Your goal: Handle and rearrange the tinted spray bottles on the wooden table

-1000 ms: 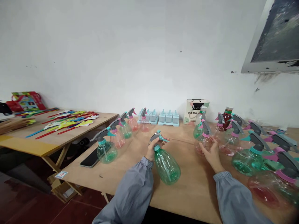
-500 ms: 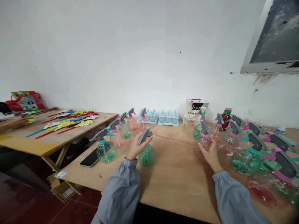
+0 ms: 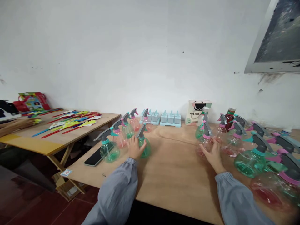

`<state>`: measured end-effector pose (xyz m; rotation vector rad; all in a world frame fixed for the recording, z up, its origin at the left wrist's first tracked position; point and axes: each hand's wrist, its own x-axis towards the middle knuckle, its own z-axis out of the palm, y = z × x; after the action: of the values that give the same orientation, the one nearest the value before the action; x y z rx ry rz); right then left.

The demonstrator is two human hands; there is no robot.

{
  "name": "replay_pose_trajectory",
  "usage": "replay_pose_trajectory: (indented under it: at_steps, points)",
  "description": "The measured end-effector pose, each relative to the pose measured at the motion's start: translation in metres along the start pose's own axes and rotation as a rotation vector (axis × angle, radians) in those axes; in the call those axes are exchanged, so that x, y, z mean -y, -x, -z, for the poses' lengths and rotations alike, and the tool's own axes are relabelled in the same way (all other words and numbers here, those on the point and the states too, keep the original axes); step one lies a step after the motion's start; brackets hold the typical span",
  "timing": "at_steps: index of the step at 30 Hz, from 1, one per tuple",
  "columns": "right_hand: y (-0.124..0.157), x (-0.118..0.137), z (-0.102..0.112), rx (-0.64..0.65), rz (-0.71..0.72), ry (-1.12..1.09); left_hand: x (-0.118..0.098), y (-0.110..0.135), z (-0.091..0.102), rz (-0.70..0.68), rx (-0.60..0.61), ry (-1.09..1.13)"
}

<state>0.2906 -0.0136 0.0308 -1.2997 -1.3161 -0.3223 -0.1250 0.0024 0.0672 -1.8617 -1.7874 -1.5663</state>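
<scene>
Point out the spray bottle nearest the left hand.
The green spray bottle just right of the left hand, the thumb at its side. The other green bottles stand by the phone, farther back, or at the right.

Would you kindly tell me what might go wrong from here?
The left hand might push the green spray bottle at its thumb into the pink bottle behind. If tipped, the leftmost spray bottle could leak onto the phone. The right hand, at another pink bottle, might jostle nearby bottles.

Bottles (image 3: 248, 164) of glossy plastic, spray heads (image 3: 259, 143) of duller, smooth plastic; table (image 3: 173, 175) of smooth wood, faintly sheened; sleeves (image 3: 117, 192) of matt, creased cloth; paper bag (image 3: 192, 115); phone (image 3: 94, 158) glossy; wall (image 3: 117, 62) matt
</scene>
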Motion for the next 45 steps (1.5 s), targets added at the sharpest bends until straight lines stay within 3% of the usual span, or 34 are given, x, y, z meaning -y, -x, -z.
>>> replay_pose_trajectory:
  at_steps: [6, 10, 16, 19, 21, 23, 24, 26, 28, 30, 34, 36, 40, 42, 45]
  points:
    - [0.013, 0.009, -0.007, 0.048, -0.053, -0.035, 0.003, -0.048, -0.013, 0.092, 0.066, -0.166]
    - [0.027, 0.017, -0.014, 0.215, -0.108, -0.244, 0.001, -0.066, -0.029, 0.136, 0.041, -0.142]
    - [0.045, 0.040, -0.012, 0.388, -0.107, -0.336, -0.007, -0.068, -0.033, 0.232, -0.044, -0.010]
    - [0.053, 0.056, -0.015, 0.429, -0.101, -0.334, -0.024, -0.050, -0.026, 0.138, -0.103, 0.228]
    - [0.061, 0.070, -0.022, 0.444, -0.084, -0.351, -0.045, -0.031, -0.024, -0.003, 0.018, 0.392]
    - [0.070, 0.085, -0.031, 0.483, -0.055, -0.380, -0.073, -0.009, -0.024, -0.145, 0.308, 0.597]
    - [0.074, 0.092, -0.035, 0.513, -0.031, -0.391, -0.087, 0.001, -0.025, -0.187, 0.457, 0.727]
    - [0.076, 0.100, -0.040, 0.575, 0.042, -0.394, -0.113, 0.017, -0.028, -0.160, 0.608, 0.891]
    - [0.068, 0.098, -0.041, 0.617, 0.122, -0.371, -0.129, 0.026, -0.033, -0.058, 0.577, 0.937]
    - [0.045, 0.083, -0.038, 0.548, 0.129, -0.329, -0.135, 0.028, -0.036, 0.027, 0.505, 0.930]
    - [-0.033, 0.029, -0.036, 0.034, -0.070, -0.112, -0.129, 0.024, -0.037, 0.056, 0.476, 0.987]
    - [-0.071, 0.004, -0.040, -0.100, -0.147, 0.014, -0.124, 0.022, -0.034, 0.079, 0.497, 1.041]
    - [-0.111, -0.026, -0.056, -0.004, -0.298, 0.069, -0.116, 0.018, -0.026, 0.205, 0.550, 1.097]
    - [-0.110, -0.029, -0.060, 0.052, -0.312, 0.053, -0.111, 0.016, -0.023, 0.293, 0.585, 1.120]
    - [-0.086, -0.021, -0.055, 0.097, -0.296, 0.051, -0.106, 0.013, -0.019, 0.438, 0.587, 1.187]
